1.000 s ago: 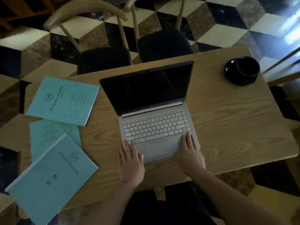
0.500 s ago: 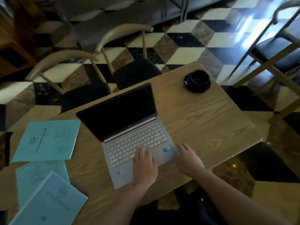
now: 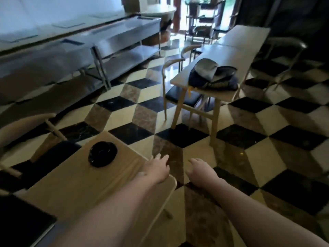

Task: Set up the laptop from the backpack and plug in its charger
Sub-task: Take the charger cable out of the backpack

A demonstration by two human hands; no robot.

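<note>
The open laptop [image 3: 23, 221] shows only its dark screen corner at the bottom left, on the near wooden table [image 3: 74, 184]. An open dark backpack [image 3: 212, 74] with a grey flap lies on a second wooden table [image 3: 229, 50] across the aisle. My left hand [image 3: 156, 169] hovers over the near table's right corner, fingers relaxed and holding nothing. My right hand [image 3: 201, 171] hangs past the table edge over the floor, fingers loose and empty. No charger is visible.
A black cup on a saucer [image 3: 102, 154] sits on the near table. Wooden chairs [image 3: 174, 82] stand by the far table and at the left. A steel counter [image 3: 114, 43] runs along the back left. Checkered floor [image 3: 178, 139] lies between the tables.
Both hands have lifted off the laptop and swung right past the table corner. My view has turned right and up, from the laptop toward the backpack on the other table.
</note>
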